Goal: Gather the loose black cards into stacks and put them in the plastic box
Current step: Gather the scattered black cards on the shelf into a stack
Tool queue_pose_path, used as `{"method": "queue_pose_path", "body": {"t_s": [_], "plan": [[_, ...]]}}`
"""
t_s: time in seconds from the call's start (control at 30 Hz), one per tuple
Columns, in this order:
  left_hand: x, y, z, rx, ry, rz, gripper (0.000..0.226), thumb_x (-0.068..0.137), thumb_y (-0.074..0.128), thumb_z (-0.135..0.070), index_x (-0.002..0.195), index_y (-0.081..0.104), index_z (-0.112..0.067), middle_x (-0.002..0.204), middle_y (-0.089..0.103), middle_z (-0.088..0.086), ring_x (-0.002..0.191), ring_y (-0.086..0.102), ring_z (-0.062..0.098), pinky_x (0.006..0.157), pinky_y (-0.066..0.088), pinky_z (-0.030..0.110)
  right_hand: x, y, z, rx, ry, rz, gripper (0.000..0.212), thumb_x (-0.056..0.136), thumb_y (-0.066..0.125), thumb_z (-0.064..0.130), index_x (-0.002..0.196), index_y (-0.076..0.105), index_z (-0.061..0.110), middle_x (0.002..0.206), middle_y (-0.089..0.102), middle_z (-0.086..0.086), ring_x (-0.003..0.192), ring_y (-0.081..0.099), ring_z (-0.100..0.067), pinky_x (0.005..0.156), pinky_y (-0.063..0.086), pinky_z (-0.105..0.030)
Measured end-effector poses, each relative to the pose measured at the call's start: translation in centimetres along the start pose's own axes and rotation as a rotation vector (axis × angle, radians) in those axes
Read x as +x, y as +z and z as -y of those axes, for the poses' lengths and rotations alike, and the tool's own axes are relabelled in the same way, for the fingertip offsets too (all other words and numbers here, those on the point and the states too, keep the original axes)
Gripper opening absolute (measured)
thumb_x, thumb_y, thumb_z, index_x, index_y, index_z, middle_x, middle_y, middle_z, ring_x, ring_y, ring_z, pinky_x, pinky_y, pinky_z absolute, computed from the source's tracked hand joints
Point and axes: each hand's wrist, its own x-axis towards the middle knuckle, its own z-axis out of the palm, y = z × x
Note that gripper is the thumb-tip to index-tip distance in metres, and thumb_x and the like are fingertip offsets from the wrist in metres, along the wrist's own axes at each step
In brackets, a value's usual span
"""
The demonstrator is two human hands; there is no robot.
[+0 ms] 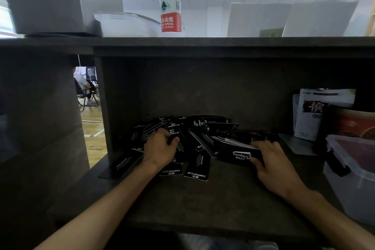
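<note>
Your left hand (160,148) curls into loose black cards (194,134) left of plastic box (349,170) | right hand (269,160) grips gathered stack (239,153), squaring edges | box waits, no cards visible

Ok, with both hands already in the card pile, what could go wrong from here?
1. The stack gripped by the right hand looks fanned at its top edge; lifted like that, cards could slide out.
2. One card lies at the shelf's left front edge and could get knocked off as the left hand rakes the loose cards.
3. The plastic box sits at the far right edge of view; cards may drop on the way over.
</note>
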Motion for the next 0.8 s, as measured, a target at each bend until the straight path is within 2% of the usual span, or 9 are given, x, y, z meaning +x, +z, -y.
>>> {"method": "queue_pose_path", "body": {"t_s": [0.1, 0.17, 0.27, 0.37, 0.47, 0.57, 0.63, 0.7, 0.8], "plan": [[-3.0, -1.6, -2.1, -0.267, 0.18, 0.13, 0.035, 0.095, 0.059, -0.034, 0.128, 0.054, -0.026, 0.116, 0.057, -0.008, 0.101, 0.061, 0.004, 0.078, 0.048, 0.016, 0.1, -0.8, 2.2, 0.055, -0.068, 0.012, 0.042, 0.095, 0.062, 0.024, 0.135, 0.05, 0.024, 0.121, 0.052, 0.01, 0.105, 0.036, -0.002, 0.091, 0.037, -0.019], [-5.1, -3.3, -2.7, -0.329, 0.319, 0.193, 0.043, 0.097, 0.057, -0.028, 0.138, 0.046, -0.036, 0.127, 0.047, -0.017, 0.106, 0.058, -0.003, 0.083, 0.047, 0.014, 0.1, -0.7, 5.5, 0.123, -0.146, 0.055, 0.039, 0.094, 0.062, 0.025, 0.132, 0.051, 0.027, 0.116, 0.047, 0.015, 0.107, 0.036, -0.001, 0.097, 0.039, -0.022], [-7.2, -5.6, -1.5, -0.228, 0.446, 0.121, 0.037, 0.098, 0.053, -0.025, 0.134, 0.053, -0.037, 0.132, 0.04, -0.022, 0.116, 0.047, -0.012, 0.093, 0.039, 0.006, 0.3, 1.0, 11.5, 0.218, -0.249, 0.135, 0.038, 0.096, 0.061, 0.025, 0.132, 0.05, 0.026, 0.122, 0.048, 0.012, 0.115, 0.037, -0.004, 0.106, 0.037, -0.025], [-8.0, -8.1, 1.2, -0.05, 0.386, 0.004, 0.03, 0.098, 0.053, -0.029, 0.126, 0.06, -0.032, 0.136, 0.033, -0.019, 0.112, 0.037, -0.019, 0.088, 0.024, -0.007, 1.2, 3.7, 17.1, 0.351, -0.28, 0.182, 0.039, 0.096, 0.06, 0.023, 0.133, 0.049, 0.025, 0.125, 0.049, 0.008, 0.117, 0.037, -0.006, 0.105, 0.038, -0.027], [-7.9, -10.4, 4.5, 0.087, 0.349, 0.011, 0.036, 0.092, 0.065, -0.026, 0.127, 0.058, -0.029, 0.14, 0.028, -0.015, 0.114, 0.035, -0.008, 0.086, 0.025, -0.008, 2.3, 6.0, 21.2, 0.414, -0.285, 0.224, 0.035, 0.095, 0.06, 0.019, 0.129, 0.052, 0.022, 0.124, 0.051, 0.005, 0.115, 0.039, -0.009, 0.103, 0.041, -0.031], [-7.4, -11.8, 7.1, 0.185, 0.371, 0.096, 0.048, 0.085, 0.073, -0.025, 0.129, 0.055, -0.029, 0.131, 0.041, -0.016, 0.111, 0.047, -0.002, 0.095, 0.04, 0.011, 2.9, 7.1, 23.0, 0.452, -0.305, 0.287, 0.031, 0.094, 0.061, 0.019, 0.125, 0.057, 0.021, 0.122, 0.054, 0.006, 0.115, 0.041, -0.008, 0.104, 0.039, -0.028], [-7.2, -12.1, 7.8, 0.184, 0.369, 0.121, 0.049, 0.085, 0.072, -0.026, 0.13, 0.052, -0.03, 0.116, 0.043, -0.022, 0.102, 0.05, -0.008, 0.087, 0.04, 0.007, 3.5, 6.6, 22.3, 0.582, -0.216, 0.285, 0.025, 0.097, 0.06, 0.024, 0.122, 0.061, 0.023, 0.119, 0.059, 0.007, 0.112, 0.049, -0.005, 0.1, 0.042, -0.024], [-7.1, -11.9, 8.2, 0.157, 0.385, 0.115, 0.048, 0.086, 0.071, -0.027, 0.129, 0.051, -0.032, 0.112, 0.041, -0.027, 0.102, 0.047, -0.014, 0.083, 0.037, 0.002, 4.5, 6.0, 20.1, 0.62, -0.041, 0.167, 0.016, 0.099, 0.056, 0.025, 0.111, 0.066, 0.023, 0.11, 0.066, 0.005, 0.101, 0.059, -0.007, 0.09, 0.049, -0.025], [-7.1, -11.5, 8.5, 0.123, 0.409, 0.092, 0.044, 0.086, 0.071, -0.027, 0.125, 0.051, -0.034, 0.111, 0.042, -0.026, 0.104, 0.046, -0.015, 0.082, 0.035, 0.0, 6.1, 5.9, 16.1, 0.215, 0.228, 0.095, 0.022, 0.097, 0.056, 0.037, 0.104, 0.064, 0.019, 0.108, 0.067, -0.005, 0.102, 0.061, -0.024, 0.085, 0.052, -0.037]]}}
